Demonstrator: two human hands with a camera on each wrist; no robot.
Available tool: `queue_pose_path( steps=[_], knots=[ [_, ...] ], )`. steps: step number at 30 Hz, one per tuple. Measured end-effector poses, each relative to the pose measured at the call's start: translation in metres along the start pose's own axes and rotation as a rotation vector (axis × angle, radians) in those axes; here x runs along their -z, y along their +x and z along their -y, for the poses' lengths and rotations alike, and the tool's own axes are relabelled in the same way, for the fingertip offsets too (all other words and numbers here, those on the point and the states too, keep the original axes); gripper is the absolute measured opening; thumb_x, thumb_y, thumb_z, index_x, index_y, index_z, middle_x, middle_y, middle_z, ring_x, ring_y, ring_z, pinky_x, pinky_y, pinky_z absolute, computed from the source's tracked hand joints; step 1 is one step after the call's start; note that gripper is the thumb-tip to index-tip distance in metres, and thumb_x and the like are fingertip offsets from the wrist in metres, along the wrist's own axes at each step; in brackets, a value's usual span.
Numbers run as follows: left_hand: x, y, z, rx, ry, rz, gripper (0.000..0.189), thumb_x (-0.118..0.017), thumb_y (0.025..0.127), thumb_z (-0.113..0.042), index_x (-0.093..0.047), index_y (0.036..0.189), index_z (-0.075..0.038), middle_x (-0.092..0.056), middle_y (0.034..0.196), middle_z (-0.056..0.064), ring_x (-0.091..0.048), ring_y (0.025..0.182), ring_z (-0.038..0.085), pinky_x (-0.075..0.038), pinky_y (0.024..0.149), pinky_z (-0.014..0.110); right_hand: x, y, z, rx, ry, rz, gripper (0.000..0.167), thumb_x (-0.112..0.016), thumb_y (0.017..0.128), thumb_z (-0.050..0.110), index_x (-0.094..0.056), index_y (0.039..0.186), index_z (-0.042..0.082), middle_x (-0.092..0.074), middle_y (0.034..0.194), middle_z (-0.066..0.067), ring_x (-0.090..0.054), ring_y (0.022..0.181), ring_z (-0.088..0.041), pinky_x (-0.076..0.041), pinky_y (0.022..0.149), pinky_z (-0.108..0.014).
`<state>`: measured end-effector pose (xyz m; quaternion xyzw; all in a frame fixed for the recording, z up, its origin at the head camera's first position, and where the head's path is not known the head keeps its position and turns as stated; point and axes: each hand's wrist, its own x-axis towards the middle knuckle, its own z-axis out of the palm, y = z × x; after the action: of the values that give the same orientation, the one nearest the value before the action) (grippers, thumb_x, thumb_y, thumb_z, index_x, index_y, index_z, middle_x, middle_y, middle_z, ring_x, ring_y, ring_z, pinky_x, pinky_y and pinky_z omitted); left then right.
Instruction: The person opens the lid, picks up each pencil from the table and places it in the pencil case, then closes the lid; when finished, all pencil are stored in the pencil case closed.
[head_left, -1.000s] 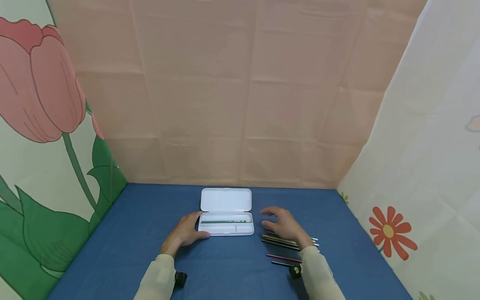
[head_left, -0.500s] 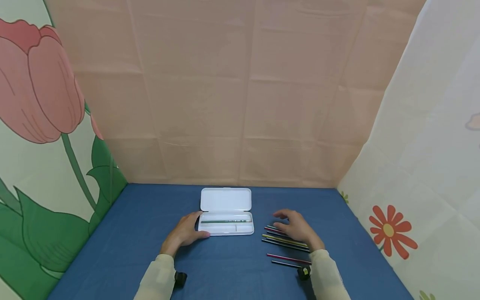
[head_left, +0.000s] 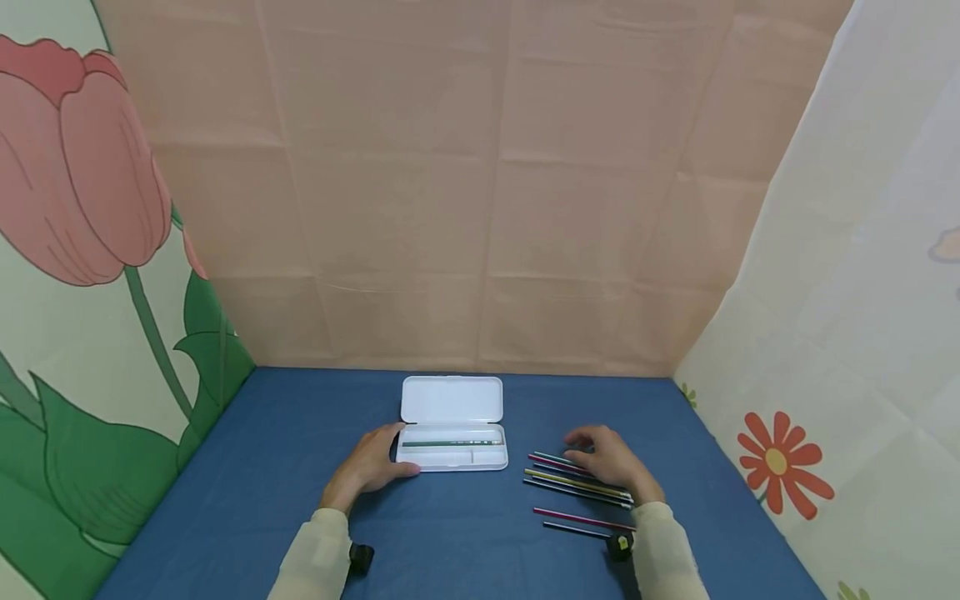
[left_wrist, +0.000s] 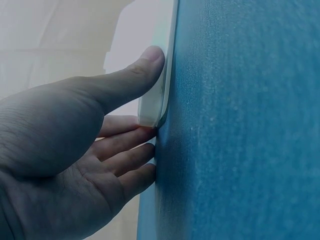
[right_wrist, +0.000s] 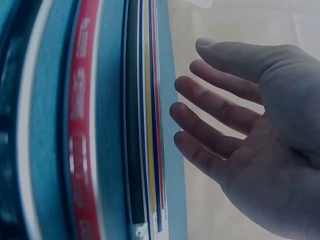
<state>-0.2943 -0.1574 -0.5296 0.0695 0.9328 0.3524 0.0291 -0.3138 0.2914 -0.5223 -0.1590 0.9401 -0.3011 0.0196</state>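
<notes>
A white pencil case [head_left: 438, 460] lies with its lid [head_left: 452, 400] folded back on the blue cloth. One green pencil [head_left: 450, 443] rests lengthwise inside it. My left hand [head_left: 371, 462] holds the case's left end, thumb [left_wrist: 150, 62] at the front wall and fingers at the end. Over the loose pencils to the right hovers my right hand [head_left: 611, 458], its fingers relaxed and nothing between them. Beneath and before it lie a yellow pencil [head_left: 562, 478], a red pencil [right_wrist: 82, 125], a dark pencil [head_left: 573, 528] and several others, roughly side by side.
Blue cloth [head_left: 442, 533] covers the table. A plain tan sheet [head_left: 480, 208] hangs behind it, with a tulip-printed sheet [head_left: 90, 200] on the left and a flower-printed one [head_left: 840, 333] on the right. Small black devices sit at both wrists.
My right hand has moved from beside the pencil case rightward over the loose pencils, uncovering more of them. The left hand and the case have stayed in place.
</notes>
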Motion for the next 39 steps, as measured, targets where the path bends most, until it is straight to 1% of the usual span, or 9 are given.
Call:
queue_pose_path(
  steps=[5,8,13,20,26,32,39],
  knots=[
    [0.000,0.000,0.000,0.000,0.004,0.004,0.088,-0.095,0.094,-0.027,-0.051,0.164,0.004,-0.055,0.168,0.031,-0.052,0.156,0.053,-0.041,0.131,0.072,0.001,-0.003,-0.007,-0.036,0.014,0.008,0.026,-0.080,0.106,0.019,-0.081,0.129,0.006,-0.082,0.123,-0.006,-0.076,0.113,-0.024,-0.065,0.100,-0.055],
    [0.000,0.001,0.000,-0.003,0.005,0.003,0.088,-0.095,0.094,-0.026,-0.052,0.163,0.004,-0.055,0.167,0.030,-0.053,0.155,0.052,-0.042,0.130,0.072,0.002,-0.004,-0.010,-0.056,0.023,0.011,0.025,-0.081,0.105,0.017,-0.081,0.127,0.006,-0.083,0.118,-0.005,-0.075,0.108,-0.021,-0.066,0.097,-0.052],
    [0.000,0.002,0.001,-0.004,0.003,0.001,0.087,-0.095,0.094,-0.026,-0.052,0.164,0.003,-0.056,0.167,0.029,-0.054,0.154,0.051,-0.042,0.130,0.072,0.003,-0.004,-0.017,-0.063,0.029,0.023,0.020,-0.081,0.105,0.014,-0.082,0.123,0.007,-0.082,0.113,-0.004,-0.073,0.101,-0.016,-0.067,0.091,-0.046],
    [0.000,0.001,0.001,-0.003,0.000,0.001,0.087,-0.095,0.093,-0.026,-0.053,0.164,0.002,-0.056,0.167,0.029,-0.055,0.153,0.051,-0.042,0.130,0.073,0.002,-0.005,-0.021,-0.069,0.035,0.031,0.016,-0.079,0.105,0.009,-0.082,0.120,0.006,-0.081,0.109,-0.004,-0.071,0.096,-0.015,-0.065,0.086,-0.041],
    [0.000,0.001,0.001,-0.003,0.000,0.003,0.086,-0.095,0.094,-0.026,-0.052,0.164,0.002,-0.056,0.167,0.029,-0.054,0.153,0.051,-0.042,0.130,0.073,0.000,-0.004,-0.023,-0.098,0.032,0.016,0.014,-0.080,0.103,0.006,-0.082,0.117,0.007,-0.079,0.104,-0.002,-0.068,0.091,-0.014,-0.062,0.082,-0.038],
    [0.000,0.000,0.000,-0.003,0.002,0.004,0.087,-0.095,0.094,-0.026,-0.052,0.164,0.002,-0.056,0.168,0.029,-0.053,0.155,0.052,-0.041,0.130,0.073,-0.002,-0.006,-0.024,-0.113,0.030,0.008,0.014,-0.080,0.102,0.004,-0.083,0.116,0.007,-0.077,0.099,-0.002,-0.064,0.087,-0.015,-0.058,0.079,-0.037],
    [0.000,0.000,0.000,0.007,-0.005,0.003,0.088,-0.094,0.094,-0.026,-0.051,0.165,0.002,-0.054,0.169,0.030,-0.051,0.157,0.054,-0.040,0.131,0.074,-0.002,-0.004,-0.023,-0.105,-0.009,-0.001,0.011,-0.081,0.102,0.007,-0.084,0.112,0.007,-0.077,0.098,-0.002,-0.064,0.085,-0.013,-0.059,0.077,-0.036]
  ],
)
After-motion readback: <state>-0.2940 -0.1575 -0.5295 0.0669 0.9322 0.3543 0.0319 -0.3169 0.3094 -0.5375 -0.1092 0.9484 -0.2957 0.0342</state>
